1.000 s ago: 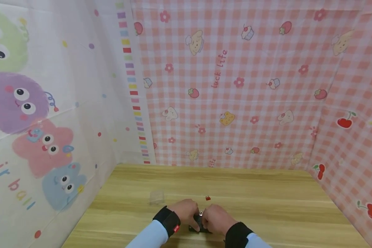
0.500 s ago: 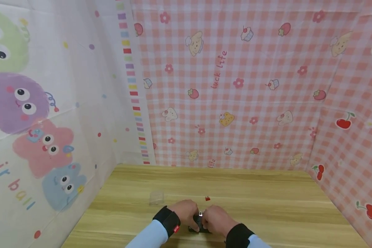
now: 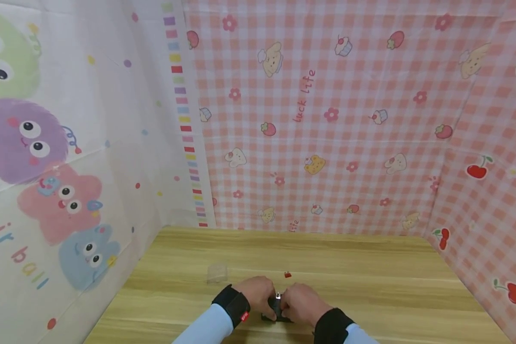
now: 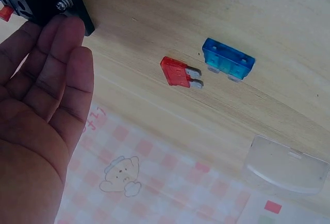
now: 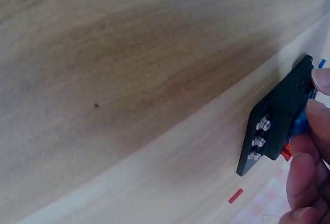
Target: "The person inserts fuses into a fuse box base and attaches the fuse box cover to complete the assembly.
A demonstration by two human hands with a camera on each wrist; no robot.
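Observation:
A black fuse block (image 3: 276, 316) with metal screw terminals rests on the wooden table. My left hand (image 3: 256, 293) holds the block from its left, thumb at the near side; in the left wrist view its fingertips touch the block's edge. From the other side, my right hand (image 3: 303, 303) has its fingertips at the block. There, in the right wrist view, they pinch a blue blade fuse (image 5: 299, 123), mostly covered by the fingers. A bit of red (image 5: 286, 152) shows beside it on the block. How deep the blue fuse sits is hidden.
On the table beyond the hands lie a loose red blade fuse (image 4: 176, 71) and a loose blue blade fuse (image 4: 228, 59). A clear plastic cover (image 3: 217, 274) lies farther left. Patterned cloth hangs around the table's back and sides.

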